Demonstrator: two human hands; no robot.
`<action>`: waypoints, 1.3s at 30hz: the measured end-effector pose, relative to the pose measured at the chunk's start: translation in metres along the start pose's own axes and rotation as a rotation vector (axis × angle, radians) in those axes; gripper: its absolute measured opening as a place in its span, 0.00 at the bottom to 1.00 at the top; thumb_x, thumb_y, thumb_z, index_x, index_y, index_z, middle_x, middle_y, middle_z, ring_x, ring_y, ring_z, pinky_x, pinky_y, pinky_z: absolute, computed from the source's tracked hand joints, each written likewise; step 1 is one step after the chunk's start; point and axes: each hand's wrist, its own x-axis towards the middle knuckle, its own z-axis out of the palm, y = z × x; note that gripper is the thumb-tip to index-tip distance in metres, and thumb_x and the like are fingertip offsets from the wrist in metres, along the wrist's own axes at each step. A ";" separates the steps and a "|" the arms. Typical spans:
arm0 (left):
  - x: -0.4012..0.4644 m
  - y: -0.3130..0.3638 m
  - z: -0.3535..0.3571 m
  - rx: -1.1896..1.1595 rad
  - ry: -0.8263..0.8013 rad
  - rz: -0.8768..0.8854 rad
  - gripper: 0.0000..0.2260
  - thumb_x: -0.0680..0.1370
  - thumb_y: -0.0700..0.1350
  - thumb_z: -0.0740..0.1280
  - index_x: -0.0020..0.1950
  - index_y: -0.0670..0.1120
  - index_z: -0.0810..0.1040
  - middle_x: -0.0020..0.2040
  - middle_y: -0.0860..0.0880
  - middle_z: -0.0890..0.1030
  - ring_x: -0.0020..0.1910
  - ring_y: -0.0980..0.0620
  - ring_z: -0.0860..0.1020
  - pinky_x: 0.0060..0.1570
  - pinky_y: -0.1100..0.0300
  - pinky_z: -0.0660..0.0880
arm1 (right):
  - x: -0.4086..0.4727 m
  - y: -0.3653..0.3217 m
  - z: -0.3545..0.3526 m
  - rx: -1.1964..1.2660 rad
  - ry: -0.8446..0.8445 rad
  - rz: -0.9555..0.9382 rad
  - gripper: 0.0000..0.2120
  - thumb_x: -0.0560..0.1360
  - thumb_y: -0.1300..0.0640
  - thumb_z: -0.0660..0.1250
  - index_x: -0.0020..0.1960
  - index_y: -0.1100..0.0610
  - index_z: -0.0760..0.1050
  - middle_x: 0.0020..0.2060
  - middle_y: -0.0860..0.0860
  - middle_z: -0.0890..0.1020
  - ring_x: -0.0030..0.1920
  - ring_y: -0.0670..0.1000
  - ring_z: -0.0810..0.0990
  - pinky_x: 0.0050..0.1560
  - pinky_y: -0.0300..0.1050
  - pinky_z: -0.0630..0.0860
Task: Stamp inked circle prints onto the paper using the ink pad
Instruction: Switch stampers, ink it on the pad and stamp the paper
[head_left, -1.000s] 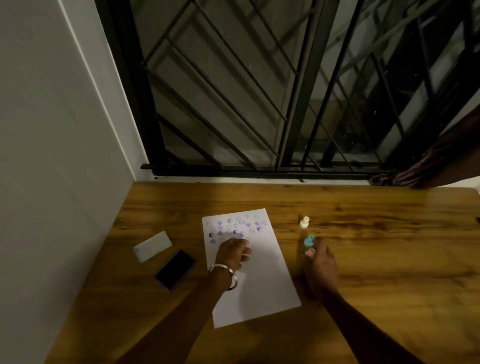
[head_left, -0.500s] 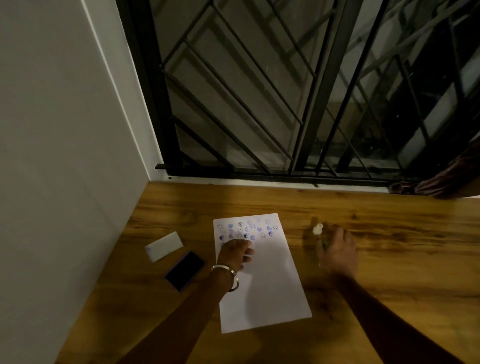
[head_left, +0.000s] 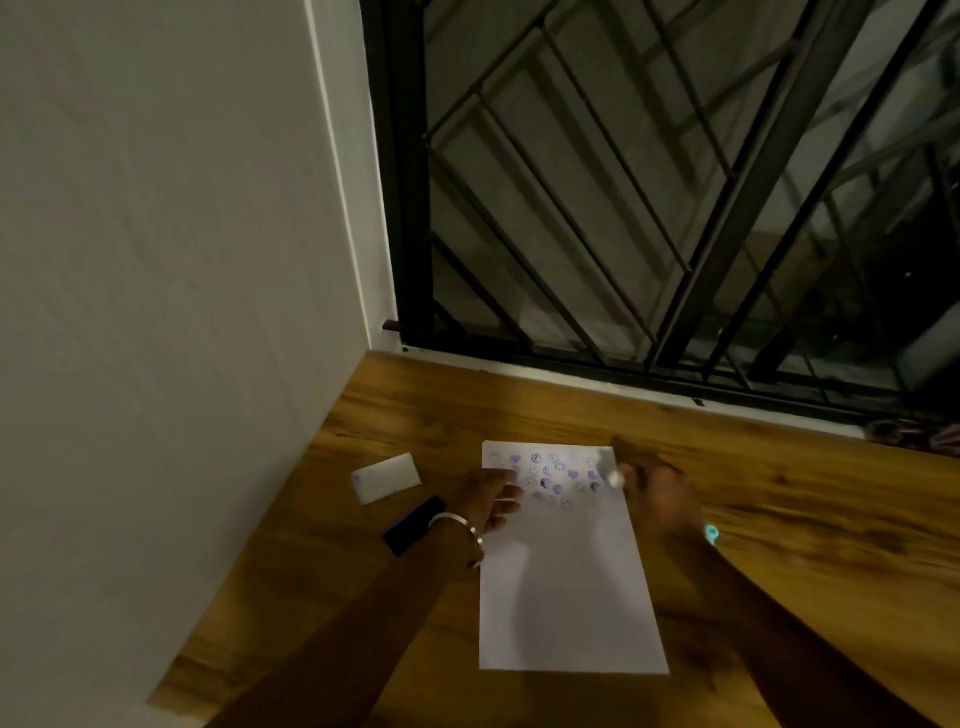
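Observation:
A white sheet of paper (head_left: 566, 587) lies on the wooden table (head_left: 779, 519), with several blue and purple prints across its top. My left hand (head_left: 491, 501) rests flat on the paper's left edge, fingers spread. My right hand (head_left: 660, 499) is at the paper's upper right edge, blurred, gripping a small white stamp (head_left: 614, 477). A teal stamp (head_left: 710, 534) lies on the table just right of my right wrist. The open ink pad (head_left: 413, 525), dark purple, sits left of the paper, partly hidden by my left wrist.
The ink pad's white lid (head_left: 387, 477) lies near the wall on the left. A white wall (head_left: 156, 312) bounds the table's left side. A black barred window grille (head_left: 649, 208) runs along the far edge. Crumpled fabric (head_left: 919, 434) sits at the far right.
My right hand let go of the teal stamp, picked up the white stamp and brought it left to the paper's edge. The camera swung left. My left hand stayed on the paper.

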 end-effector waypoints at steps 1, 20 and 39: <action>0.001 0.000 -0.003 -0.024 0.000 -0.003 0.06 0.79 0.47 0.62 0.45 0.49 0.77 0.40 0.51 0.79 0.36 0.55 0.76 0.33 0.63 0.67 | -0.007 -0.018 0.005 0.128 -0.028 -0.082 0.08 0.79 0.50 0.58 0.52 0.52 0.74 0.40 0.52 0.82 0.37 0.51 0.79 0.37 0.47 0.76; -0.007 -0.008 -0.118 -0.433 0.340 0.083 0.20 0.82 0.46 0.57 0.70 0.35 0.67 0.60 0.34 0.77 0.47 0.38 0.79 0.43 0.61 0.80 | -0.074 -0.190 0.074 0.363 -0.236 -0.506 0.06 0.78 0.47 0.59 0.49 0.47 0.72 0.47 0.46 0.80 0.46 0.45 0.77 0.45 0.41 0.75; -0.002 -0.005 -0.149 -0.321 0.461 0.193 0.11 0.77 0.41 0.61 0.36 0.45 0.77 0.36 0.46 0.77 0.33 0.51 0.73 0.31 0.60 0.68 | -0.081 -0.167 0.112 0.190 -0.345 -0.433 0.12 0.80 0.50 0.57 0.57 0.54 0.74 0.54 0.52 0.80 0.55 0.52 0.78 0.56 0.45 0.74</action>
